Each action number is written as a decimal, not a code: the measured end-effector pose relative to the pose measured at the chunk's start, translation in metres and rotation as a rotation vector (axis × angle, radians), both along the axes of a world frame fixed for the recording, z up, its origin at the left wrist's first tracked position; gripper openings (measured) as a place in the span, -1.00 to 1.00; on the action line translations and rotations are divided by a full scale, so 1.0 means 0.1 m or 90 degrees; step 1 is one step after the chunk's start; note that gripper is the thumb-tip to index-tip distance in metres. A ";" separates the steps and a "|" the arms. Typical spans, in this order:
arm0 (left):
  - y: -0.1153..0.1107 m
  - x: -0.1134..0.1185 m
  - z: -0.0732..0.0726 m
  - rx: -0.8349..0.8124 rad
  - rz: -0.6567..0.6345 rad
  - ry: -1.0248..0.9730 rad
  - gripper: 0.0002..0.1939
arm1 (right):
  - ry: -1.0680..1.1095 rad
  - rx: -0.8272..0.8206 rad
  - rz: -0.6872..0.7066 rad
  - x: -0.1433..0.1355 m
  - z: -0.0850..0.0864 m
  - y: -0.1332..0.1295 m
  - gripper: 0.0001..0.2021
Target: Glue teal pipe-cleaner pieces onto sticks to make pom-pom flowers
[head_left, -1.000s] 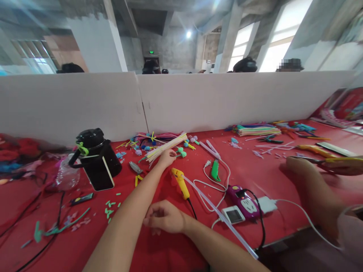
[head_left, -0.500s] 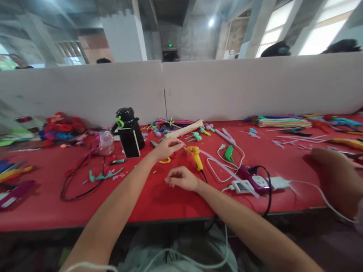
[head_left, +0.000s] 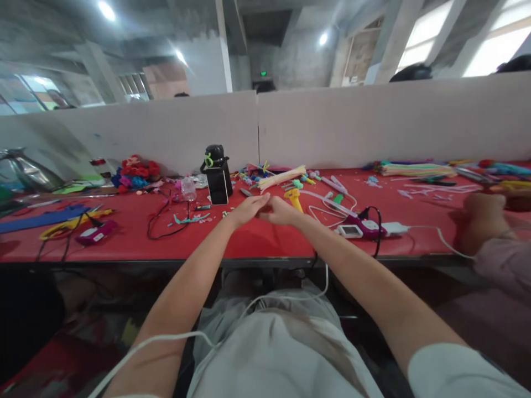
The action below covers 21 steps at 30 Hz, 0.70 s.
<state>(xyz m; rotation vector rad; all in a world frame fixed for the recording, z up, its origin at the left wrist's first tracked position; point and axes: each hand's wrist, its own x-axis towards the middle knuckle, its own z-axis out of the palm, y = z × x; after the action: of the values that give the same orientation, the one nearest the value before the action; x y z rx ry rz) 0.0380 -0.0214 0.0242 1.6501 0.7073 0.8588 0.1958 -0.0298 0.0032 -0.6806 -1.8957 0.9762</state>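
My left hand (head_left: pixel 248 210) and my right hand (head_left: pixel 281 211) meet above the red table, fingertips touching. The left fingers are pressed together and point at the right hand. The right fingers are curled in. Whatever lies between them, if anything, is hidden or too small to name. Just right of my right hand rests a yellow glue gun (head_left: pixel 294 198). Behind my hands lies a bundle of cream pipe cleaners (head_left: pixel 282 177). A pair of scissors (head_left: pixel 246 192) is partly hidden behind my left hand. Small pale scraps (head_left: pixel 227 214) lie left of it.
A black bottle (head_left: pixel 214 152) stands behind a propped phone (head_left: pixel 218 187). White cable, a green tool (head_left: pixel 338 199) and a purple device (head_left: pixel 368 228) lie at right. Another person's hand (head_left: pixel 483 218) rests on the table (head_left: pixel 249 246) farther right. A white partition (head_left: pixel 373 127) runs along the back.
My hands, apart before, have come together. The left has left the glue gun's nozzle. The view has shifted, showing more of my lap and the table's left side.
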 end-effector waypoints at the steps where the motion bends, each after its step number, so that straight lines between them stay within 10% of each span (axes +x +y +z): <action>1: 0.01 -0.05 -0.03 -0.013 0.014 -0.019 -0.50 | 0.014 -0.011 0.005 -0.01 0.02 0.02 -0.92; 7: 0.05 -0.17 -0.29 -0.143 0.058 -0.179 -0.35 | 0.235 -0.157 -0.002 -0.04 -0.15 0.22 -0.84; 15: -0.15 0.20 -0.41 -0.368 0.076 -0.599 -0.19 | 0.563 -0.353 0.036 -0.51 -0.27 0.08 -0.77; 21: -0.26 0.21 -0.40 -0.353 0.040 -0.525 -0.04 | 0.650 -0.389 -0.064 -0.35 -0.12 0.13 -0.77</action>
<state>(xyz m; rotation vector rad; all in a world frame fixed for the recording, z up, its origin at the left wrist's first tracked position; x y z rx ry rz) 0.0592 -0.0471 -0.0160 0.6811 0.3561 1.1498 0.1612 -0.0171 -0.0088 -0.4497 -0.6654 1.4773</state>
